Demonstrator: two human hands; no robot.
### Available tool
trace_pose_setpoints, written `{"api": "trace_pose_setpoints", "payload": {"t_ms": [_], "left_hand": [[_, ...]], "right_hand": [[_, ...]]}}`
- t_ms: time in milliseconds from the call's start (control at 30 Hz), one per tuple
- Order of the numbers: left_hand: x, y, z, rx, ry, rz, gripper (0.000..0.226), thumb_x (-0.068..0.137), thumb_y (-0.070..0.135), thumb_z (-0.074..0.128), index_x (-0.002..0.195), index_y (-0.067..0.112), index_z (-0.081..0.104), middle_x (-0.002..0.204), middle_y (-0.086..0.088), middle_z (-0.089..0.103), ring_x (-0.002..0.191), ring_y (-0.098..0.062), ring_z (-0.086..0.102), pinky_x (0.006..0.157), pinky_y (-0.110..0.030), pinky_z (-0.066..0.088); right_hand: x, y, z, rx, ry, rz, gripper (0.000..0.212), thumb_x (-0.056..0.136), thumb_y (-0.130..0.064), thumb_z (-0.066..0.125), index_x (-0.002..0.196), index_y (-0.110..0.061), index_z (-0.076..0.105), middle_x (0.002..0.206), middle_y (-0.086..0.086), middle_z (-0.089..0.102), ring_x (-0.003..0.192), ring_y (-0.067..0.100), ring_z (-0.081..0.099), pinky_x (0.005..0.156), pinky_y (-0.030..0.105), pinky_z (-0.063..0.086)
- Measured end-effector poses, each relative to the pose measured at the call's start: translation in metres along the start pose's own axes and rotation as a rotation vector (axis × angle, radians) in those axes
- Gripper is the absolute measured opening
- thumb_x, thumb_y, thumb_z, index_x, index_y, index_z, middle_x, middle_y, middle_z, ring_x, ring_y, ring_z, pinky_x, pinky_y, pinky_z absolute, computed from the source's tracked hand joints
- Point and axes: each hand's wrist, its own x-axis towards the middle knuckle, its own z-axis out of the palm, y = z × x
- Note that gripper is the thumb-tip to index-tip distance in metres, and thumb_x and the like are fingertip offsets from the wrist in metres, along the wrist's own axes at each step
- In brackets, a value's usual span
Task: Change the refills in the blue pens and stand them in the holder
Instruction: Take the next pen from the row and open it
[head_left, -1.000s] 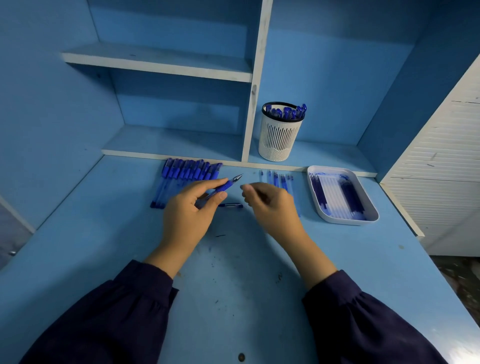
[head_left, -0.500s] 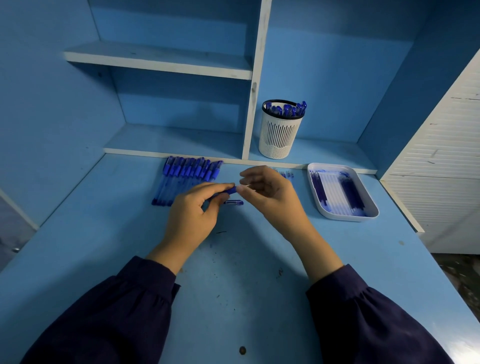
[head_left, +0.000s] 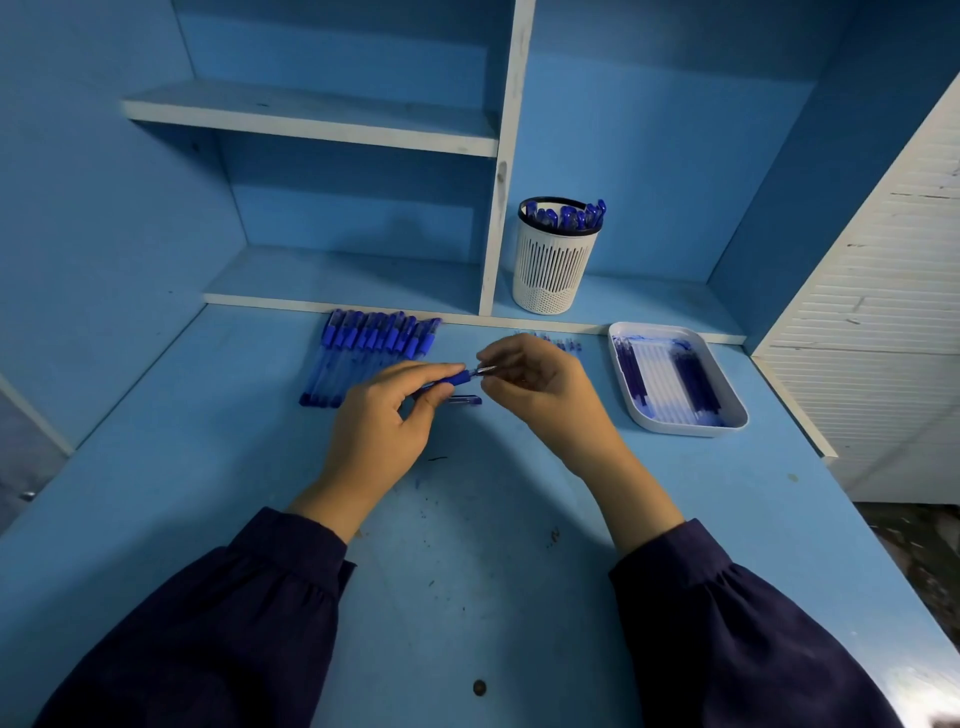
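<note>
Right hand (head_left: 540, 387), apart a second ago, is now pinching the tip (head_left: 486, 370) of the pen (head_left: 457, 377) the left hand (head_left: 374, 431) is gripping, likely unscrewing it.

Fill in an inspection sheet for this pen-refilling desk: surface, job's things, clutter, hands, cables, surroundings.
Surface: blue desk, dark specks and scuffs.
Job's things: row of pens at the back left; white holder on the low shelf, pens standing in it; white tray of refills at the right; held pen; small piece lying under it, likely a cap.
Clutter: nothing seen.
Hands: left hand grips the held pen's barrel; right hand pinches its tip.
Cables: nothing seen.
Surroundings: blue shelves; white slatted panel at the right.
</note>
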Motion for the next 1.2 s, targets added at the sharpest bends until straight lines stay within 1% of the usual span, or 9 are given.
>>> {"api": "trace_pose_setpoints", "payload": {"t_ms": [167,267,433,567,667,800,933,1067,1200], "left_hand": [[0.000,0.000,0.001,0.013,-0.006,-0.002,0.023,0.091,0.013,0.068,0.113,0.017,0.074,0.105,0.010,0.071,0.090,0.004,0.062,0.074,-0.008,0.046],[0.000,0.001,0.000,0.007,-0.013,-0.017,0.024,0.091,0.013,0.068,0.114,0.017,0.074,0.105,0.011,0.070,0.090,0.004,0.062,0.072,-0.007,0.044],[0.000,0.000,0.000,0.017,-0.014,-0.007,0.023,0.092,0.014,0.068,0.114,0.017,0.073,0.107,0.012,0.069,0.095,-0.001,0.064,0.078,-0.011,0.048],[0.000,0.000,0.000,0.014,-0.008,-0.018,0.023,0.092,0.015,0.068,0.113,0.018,0.074,0.107,0.013,0.069,0.095,0.005,0.062,0.078,-0.009,0.047],[0.000,-0.001,0.000,0.030,0.021,-0.028,0.022,0.092,0.016,0.067,0.113,0.017,0.074,0.107,0.015,0.067,0.091,0.011,0.059,0.077,-0.008,0.047],[0.000,-0.002,-0.002,0.044,0.050,-0.061,0.022,0.093,0.017,0.067,0.114,0.018,0.073,0.108,0.016,0.065,0.086,-0.011,0.064,0.076,-0.024,0.054],[0.000,-0.002,-0.002,0.049,0.060,-0.077,0.022,0.093,0.017,0.066,0.114,0.018,0.073,0.107,0.014,0.066,0.084,-0.019,0.065,0.074,-0.033,0.055],[0.000,-0.002,-0.002,0.037,0.063,-0.071,0.022,0.094,0.016,0.066,0.114,0.016,0.073,0.108,0.006,0.070,0.091,-0.011,0.065,0.078,-0.030,0.056],[0.001,-0.002,-0.001,0.023,0.069,-0.070,0.022,0.093,0.014,0.066,0.114,0.015,0.073,0.107,0.009,0.069,0.096,-0.004,0.063,0.081,-0.022,0.055]], "right_hand": [[0.000,0.002,0.000,-0.063,0.017,0.008,0.007,0.091,-0.012,0.064,0.096,-0.011,0.068,0.086,0.007,0.071,0.081,0.019,0.066,0.083,0.035,0.057],[-0.001,-0.001,0.000,0.102,0.022,0.045,0.014,0.086,0.001,0.066,0.098,-0.006,0.066,0.095,0.007,0.071,0.086,0.015,0.066,0.085,0.030,0.055],[-0.001,0.003,0.001,0.029,0.033,0.060,0.005,0.089,-0.013,0.068,0.093,-0.010,0.069,0.084,0.010,0.070,0.078,0.016,0.065,0.083,0.035,0.055],[0.000,0.001,-0.003,0.120,0.058,0.061,0.011,0.086,-0.001,0.067,0.088,-0.012,0.070,0.082,0.000,0.069,0.078,0.010,0.063,0.071,0.020,0.050],[0.001,0.001,-0.006,0.236,0.110,0.080,0.014,0.084,0.003,0.068,0.086,-0.011,0.070,0.082,0.000,0.070,0.079,0.013,0.063,0.073,0.023,0.048],[0.003,0.001,-0.009,0.326,0.177,0.104,0.014,0.084,0.007,0.066,0.088,-0.005,0.070,0.082,0.002,0.070,0.079,0.014,0.063,0.071,0.019,0.049],[0.001,0.007,-0.008,0.163,0.099,0.096,0.010,0.085,-0.002,0.068,0.091,-0.010,0.070,0.081,0.002,0.068,0.075,0.013,0.062,0.074,0.025,0.051],[-0.003,0.014,0.001,-0.364,-0.030,0.046,0.003,0.085,-0.014,0.070,0.086,-0.013,0.069,0.073,-0.005,0.065,0.063,0.002,0.056,0.061,0.010,0.044],[-0.004,0.019,0.009,-0.631,-0.151,-0.055,0.004,0.084,-0.011,0.069,0.088,-0.009,0.068,0.076,-0.004,0.060,0.065,-0.001,0.052,0.062,0.003,0.040]]}}
